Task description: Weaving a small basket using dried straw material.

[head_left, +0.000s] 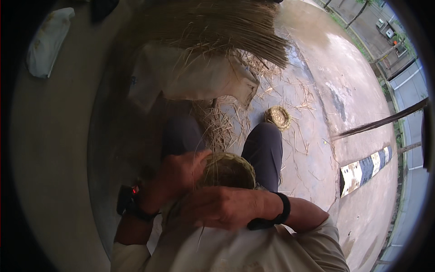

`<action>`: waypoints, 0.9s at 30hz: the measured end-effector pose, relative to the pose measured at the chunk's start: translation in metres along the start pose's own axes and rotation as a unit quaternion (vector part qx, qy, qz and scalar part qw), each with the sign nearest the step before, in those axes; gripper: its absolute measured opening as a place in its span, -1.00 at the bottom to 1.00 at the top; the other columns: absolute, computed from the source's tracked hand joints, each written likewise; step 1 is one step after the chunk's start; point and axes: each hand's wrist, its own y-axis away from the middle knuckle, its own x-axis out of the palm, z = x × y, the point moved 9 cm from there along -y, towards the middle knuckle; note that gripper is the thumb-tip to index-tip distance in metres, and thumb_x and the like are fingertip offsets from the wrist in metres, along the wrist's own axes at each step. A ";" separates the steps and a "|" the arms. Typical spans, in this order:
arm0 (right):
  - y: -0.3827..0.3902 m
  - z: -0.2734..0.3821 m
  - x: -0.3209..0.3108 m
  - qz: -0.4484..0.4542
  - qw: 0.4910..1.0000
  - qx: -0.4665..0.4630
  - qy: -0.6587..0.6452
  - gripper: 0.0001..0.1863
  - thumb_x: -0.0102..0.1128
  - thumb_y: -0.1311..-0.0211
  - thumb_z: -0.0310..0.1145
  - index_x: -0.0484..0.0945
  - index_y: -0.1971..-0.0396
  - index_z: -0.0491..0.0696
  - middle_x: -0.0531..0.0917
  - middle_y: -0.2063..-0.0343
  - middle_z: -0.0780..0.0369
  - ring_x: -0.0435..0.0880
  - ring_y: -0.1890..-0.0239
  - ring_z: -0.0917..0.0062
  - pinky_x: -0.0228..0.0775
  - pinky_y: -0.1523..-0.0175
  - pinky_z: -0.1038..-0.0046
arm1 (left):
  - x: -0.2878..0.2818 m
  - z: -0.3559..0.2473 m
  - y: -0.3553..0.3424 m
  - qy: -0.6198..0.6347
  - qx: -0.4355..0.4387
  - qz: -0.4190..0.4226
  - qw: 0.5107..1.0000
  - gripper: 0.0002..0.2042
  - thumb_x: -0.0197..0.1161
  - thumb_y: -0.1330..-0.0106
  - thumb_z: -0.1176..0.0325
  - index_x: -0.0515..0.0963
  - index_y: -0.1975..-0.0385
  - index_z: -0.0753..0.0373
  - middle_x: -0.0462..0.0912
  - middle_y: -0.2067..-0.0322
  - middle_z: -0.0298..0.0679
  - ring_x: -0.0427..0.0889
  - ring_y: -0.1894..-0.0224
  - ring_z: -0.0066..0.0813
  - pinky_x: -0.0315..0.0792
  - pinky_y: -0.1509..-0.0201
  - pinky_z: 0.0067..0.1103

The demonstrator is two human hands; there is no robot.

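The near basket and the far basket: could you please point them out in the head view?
Near basket [234,168]: head view, on its inner wall.
Far basket [277,118]: head view, on its woven inside.

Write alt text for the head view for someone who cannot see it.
A person's left hand and right hand are at the left and near sides of a woven basket between dark-trousered knees. Beyond lie a bundle of dry stalks and, past the right knee, a smaller woven basket on a straw-strewn floor.
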 end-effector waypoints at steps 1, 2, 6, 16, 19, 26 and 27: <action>0.001 -0.005 0.003 0.002 0.999 0.023 -0.026 -0.72 0.21 -0.41 -0.47 0.65 -0.05 -0.23 0.72 -0.02 0.01 0.70 -0.11 0.08 0.56 -0.25 0.14 | 0.001 0.004 0.004 0.017 -0.021 0.003 1.000 -0.70 0.32 -0.42 0.32 0.65 -0.06 0.32 0.77 0.22 0.00 0.80 0.22 0.01 0.67 0.19 -0.23; 0.002 -0.011 0.003 0.004 0.998 0.047 -0.045 -0.72 0.19 -0.45 -0.46 0.64 -0.06 -0.23 0.72 -0.03 0.01 0.69 -0.13 0.08 0.54 -0.27 0.13 | -0.001 0.006 0.003 0.034 -0.035 0.003 0.999 -0.70 0.33 -0.40 0.33 0.66 -0.06 0.32 0.77 0.20 0.03 0.79 0.20 0.04 0.67 0.15 -0.22; 0.009 -0.019 0.003 0.023 0.991 0.102 -0.082 -0.73 0.15 -0.52 -0.43 0.64 -0.07 -0.23 0.68 -0.12 0.00 0.65 -0.20 0.07 0.52 -0.32 0.13 | -0.003 -0.001 -0.006 0.025 -0.025 0.011 0.999 -0.72 0.35 -0.37 0.32 0.68 0.01 0.31 0.76 0.23 0.06 0.78 0.19 0.09 0.64 0.14 -0.19; 0.192 -0.001 -0.139 -0.324 0.872 0.360 -0.062 -0.62 0.05 -0.60 -0.34 0.57 -0.22 -0.27 0.68 -0.17 0.03 0.71 0.01 0.43 0.57 -0.03 0.35 | 0.001 0.034 0.005 0.030 -0.125 -0.005 0.992 -0.82 0.30 -0.42 0.33 0.64 0.18 0.32 0.73 0.33 0.06 0.76 0.25 0.11 0.60 0.22 -0.22; 0.277 0.044 -0.198 -0.417 0.710 0.527 0.211 -0.54 -0.05 -0.67 -0.21 0.56 -0.22 -0.29 0.75 0.07 0.20 0.51 0.53 0.69 0.40 0.42 0.58 | -0.012 0.052 0.012 0.017 -0.151 -0.075 0.985 -0.83 0.30 -0.42 0.33 0.63 0.21 0.32 0.71 0.34 0.10 0.72 0.28 0.19 0.58 0.25 -0.16; 0.287 0.066 -0.180 -0.494 0.682 0.508 0.181 -0.67 0.04 -0.58 -0.40 0.60 -0.16 -0.26 0.61 0.43 0.39 0.30 0.64 0.88 -0.01 0.61 0.68 | -0.041 0.054 0.011 -0.040 -0.165 -0.108 0.980 -0.81 0.29 -0.43 0.32 0.64 0.15 0.32 0.72 0.31 0.11 0.74 0.24 0.17 0.59 0.23 -0.17; 0.264 0.047 -0.158 -0.519 0.713 0.469 0.048 -0.66 0.10 -0.52 -0.41 0.60 -0.15 -0.25 0.58 0.44 0.41 0.33 0.60 0.89 0.07 0.56 0.70 | -0.042 0.047 0.009 -0.062 -0.151 -0.107 0.981 -0.81 0.29 -0.44 0.31 0.64 0.14 0.32 0.72 0.31 0.11 0.74 0.23 0.16 0.60 0.22 -0.17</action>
